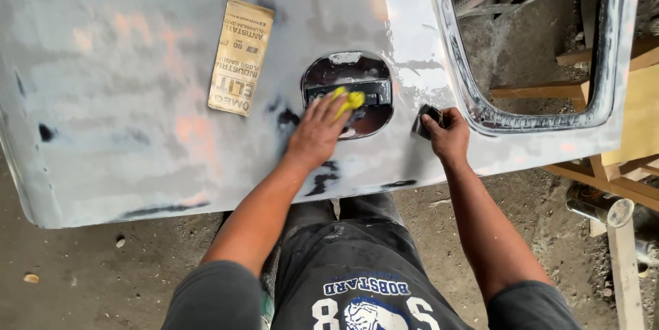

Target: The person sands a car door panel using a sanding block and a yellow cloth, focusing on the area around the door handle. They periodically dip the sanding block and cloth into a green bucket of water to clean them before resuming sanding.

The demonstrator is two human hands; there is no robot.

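The left hand [317, 131] pinches a soft yellow rag [349, 100] at twelve o'clock; the right hand [446, 134] grips a small dark pad [424, 121]. Both look light and bendy.

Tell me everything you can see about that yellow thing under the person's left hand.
The yellow cloth is small, soft-looking and crumpled, bright yellow. It sits inside the dark, glossy oval recess of the grey sanded car panel, against a black handle part. The left hand presses it with the fingertips, covering most of it; only a bunched end shows.
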